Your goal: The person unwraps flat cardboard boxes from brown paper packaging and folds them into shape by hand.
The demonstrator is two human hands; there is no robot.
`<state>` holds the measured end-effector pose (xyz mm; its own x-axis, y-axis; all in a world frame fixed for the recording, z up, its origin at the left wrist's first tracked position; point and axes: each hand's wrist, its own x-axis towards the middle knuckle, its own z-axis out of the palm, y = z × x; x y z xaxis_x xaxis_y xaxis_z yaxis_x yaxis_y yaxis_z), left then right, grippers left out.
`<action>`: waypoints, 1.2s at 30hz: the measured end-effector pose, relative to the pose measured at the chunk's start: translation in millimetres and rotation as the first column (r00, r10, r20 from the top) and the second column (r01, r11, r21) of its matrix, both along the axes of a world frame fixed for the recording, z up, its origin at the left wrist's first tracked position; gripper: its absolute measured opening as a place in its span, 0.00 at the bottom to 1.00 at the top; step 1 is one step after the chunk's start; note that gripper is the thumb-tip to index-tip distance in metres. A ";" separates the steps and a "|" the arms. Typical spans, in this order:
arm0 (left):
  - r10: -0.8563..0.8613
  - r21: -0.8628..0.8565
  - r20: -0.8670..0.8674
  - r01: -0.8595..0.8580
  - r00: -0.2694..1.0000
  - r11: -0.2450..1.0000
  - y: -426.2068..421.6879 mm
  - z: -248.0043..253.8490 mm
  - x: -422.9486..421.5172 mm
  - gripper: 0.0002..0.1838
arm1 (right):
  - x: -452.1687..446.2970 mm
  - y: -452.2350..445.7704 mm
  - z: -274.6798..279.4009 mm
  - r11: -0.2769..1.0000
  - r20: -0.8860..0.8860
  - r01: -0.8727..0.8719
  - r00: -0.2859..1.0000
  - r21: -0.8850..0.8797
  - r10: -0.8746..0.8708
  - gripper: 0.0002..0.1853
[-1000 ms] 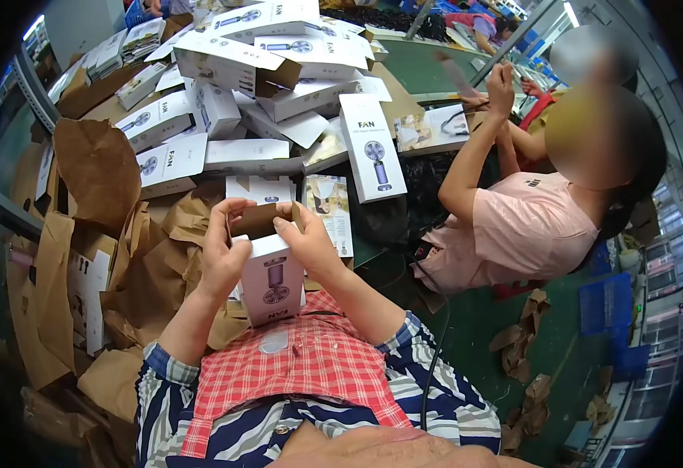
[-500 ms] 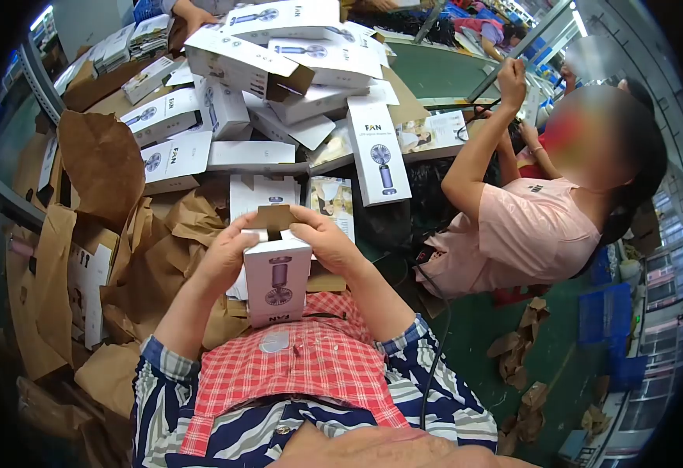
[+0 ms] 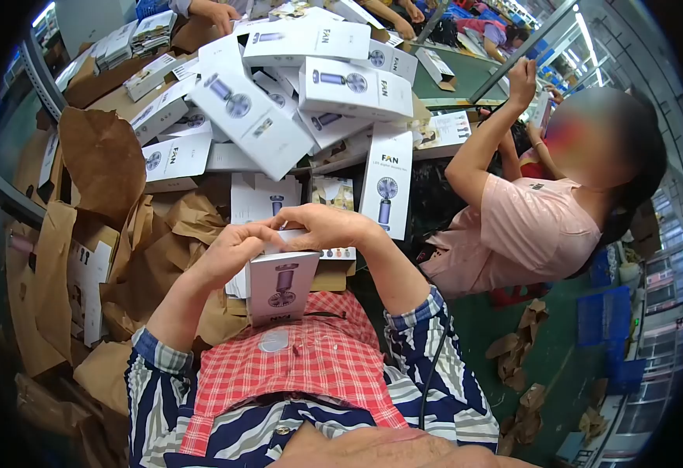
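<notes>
A white fan box [image 3: 281, 288] with a fan printed on it leans upright against my red checked apron [image 3: 295, 355]. At the box's upper left edge, my left hand [image 3: 236, 251] has its fingers bent and pressed together. Across the top lies my right hand [image 3: 322, 228], fingers curled over the end of the box where the flaps are. The flaps are mostly hidden behind my fingers. Just beyond my hands lies another white box [image 3: 252, 196] with an open end.
Ahead is a heap of white fan boxes [image 3: 252, 117]. Crumpled brown paper [image 3: 166, 249] lies to the left. On the right sits a co-worker in a pink shirt [image 3: 533, 222], one arm raised. Other people's hands [image 3: 215, 14] reach in at the far side. A metal post [image 3: 41, 74] stands left.
The brown inside of the flap stood up between my hands before and no longer shows. My right hand has moved left over the box top. Boxes in the heap have shifted, some towards me.
</notes>
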<state>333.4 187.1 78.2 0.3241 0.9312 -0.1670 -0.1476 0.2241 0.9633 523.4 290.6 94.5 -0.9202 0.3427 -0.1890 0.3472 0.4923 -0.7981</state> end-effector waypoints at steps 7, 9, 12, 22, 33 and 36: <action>0.066 0.379 -0.317 0.063 0.946 0.923 -18.0 1.2 -21.6 0.18 | 8.6 -18.8 -18.9 0.946 -0.326 -0.019 0.941 -0.324 -0.092 0.35; 0.128 0.346 -0.310 -0.013 0.942 0.938 -19.6 1.1 -18.2 0.12 | 2.2 -18.6 -21.7 0.988 -0.272 0.057 0.958 -0.141 -0.094 0.35; 0.487 0.652 -0.125 -0.298 0.865 0.697 -8.8 0.3 -18.5 0.09 | 9.3 8.7 2.6 0.970 -0.298 0.227 0.923 -0.092 -0.244 0.31; 0.556 0.375 0.002 -0.516 0.831 0.770 -16.8 -14.2 -40.1 0.15 | 15.7 24.8 -3.7 0.781 -0.418 0.468 0.665 -0.413 -0.619 0.13; 0.463 0.206 -0.684 -0.459 0.564 0.864 75.9 -100.4 -35.6 0.29 | -71.0 37.8 -172.8 0.736 0.054 0.626 0.751 0.257 -0.658 0.23; 0.390 0.227 -0.777 -0.358 0.495 0.906 96.7 -115.9 -35.3 0.31 | -77.0 43.5 -166.1 0.706 -0.063 0.652 0.746 0.277 -0.663 0.25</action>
